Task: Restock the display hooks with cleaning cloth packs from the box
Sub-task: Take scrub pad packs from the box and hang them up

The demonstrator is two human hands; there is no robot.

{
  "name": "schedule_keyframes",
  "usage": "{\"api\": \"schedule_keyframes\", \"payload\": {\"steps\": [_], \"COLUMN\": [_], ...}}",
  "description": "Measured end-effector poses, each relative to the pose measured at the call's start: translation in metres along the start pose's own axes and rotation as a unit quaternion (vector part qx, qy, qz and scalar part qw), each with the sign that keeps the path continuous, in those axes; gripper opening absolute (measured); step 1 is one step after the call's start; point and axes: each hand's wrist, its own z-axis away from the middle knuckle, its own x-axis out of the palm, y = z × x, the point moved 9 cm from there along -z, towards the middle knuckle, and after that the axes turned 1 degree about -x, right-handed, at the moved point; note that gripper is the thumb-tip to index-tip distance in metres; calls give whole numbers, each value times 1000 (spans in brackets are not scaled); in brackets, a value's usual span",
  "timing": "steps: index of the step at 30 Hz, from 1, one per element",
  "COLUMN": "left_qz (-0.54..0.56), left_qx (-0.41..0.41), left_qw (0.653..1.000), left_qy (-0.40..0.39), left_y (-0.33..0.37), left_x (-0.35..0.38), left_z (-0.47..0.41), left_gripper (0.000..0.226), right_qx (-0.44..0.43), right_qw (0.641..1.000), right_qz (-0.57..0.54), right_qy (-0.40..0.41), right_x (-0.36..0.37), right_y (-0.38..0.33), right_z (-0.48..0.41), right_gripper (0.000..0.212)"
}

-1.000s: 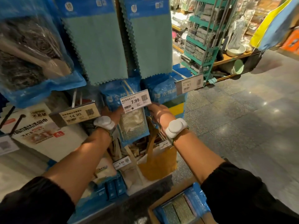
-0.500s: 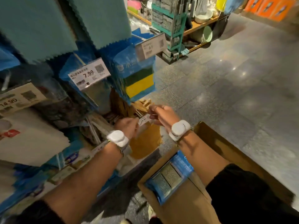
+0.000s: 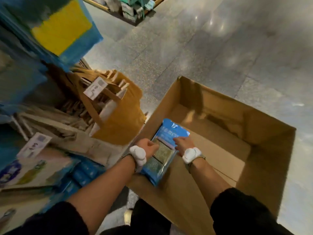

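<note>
A blue cleaning cloth pack (image 3: 171, 131) with grey-green cloths showing through it lies against the left wall of the open cardboard box (image 3: 264, 150) on the floor. Both my hands are down inside the box at this pack. My left hand (image 3: 147, 147) has its fingers curled at the pack's left edge and grips it. The fingers of my right hand (image 3: 183, 142) lie straight across the pack's upper right part. The display hooks with hanging blue packs (image 3: 64, 28) are up at the left, blurred.
A brown paper bag (image 3: 122, 119) with wooden items stands left of the box. White price tags (image 3: 94, 89) stick out from the lower hooks. Flat packs lie on the bottom shelf (image 3: 50, 168). Grey stone floor spreads to the right, and another display stand (image 3: 133, 9) is at the far top.
My view has swung down from the hooks to the box. Both hands left the display and dropped into the box onto the blue pack.
</note>
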Motion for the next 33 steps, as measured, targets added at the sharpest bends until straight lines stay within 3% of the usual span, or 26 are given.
{"api": "schedule_keyframes", "payload": {"steps": [5, 8, 10, 12, 16, 21, 25, 29, 33], "left_qz": [-24, -15, -23, -28, -15, 8, 30, 84, 184], "left_qx": [-48, -63, -51, -36, -23, -34, -20, -11, 16], "left_qw": [999, 998, 998, 999, 999, 999, 999, 996, 982], "left_qy": [4, 1, -7, -11, -22, -31, -28, -12, 39], "left_y": [-43, -59, -66, -73, -65, -59, -44, -23, 5], "left_x": [43, 58, 66, 76, 77, 66, 49, 23, -24], "left_z": [-51, -67, -75, -82, -75, -59, -36, -5, 29], "left_gripper": [66, 72, 59, 49, 41, 52, 56, 56, 45], "right_qx": [1, -9, 15, 30, 44, 68, 43, 6, -43], "right_qw": [996, 989, 986, 980, 974, 974, 989, 992, 988], "right_qz": [-87, -144, -166, -199, -215, -203, -142, -121, -142], "right_qy": [32, 41, 26, 8, -61, -72, -13, 20, -38], "right_x": [17, 33, 48, 57, 67, 66, 24, -17, -28], "right_y": [67, 92, 119, 135, 109, 116, 59, 21, -32], "right_z": [-28, -43, -61, -72, -49, -62, -2, 31, 71], "right_gripper": [18, 47, 78, 91, 51, 74, 38, 60, 54]}}
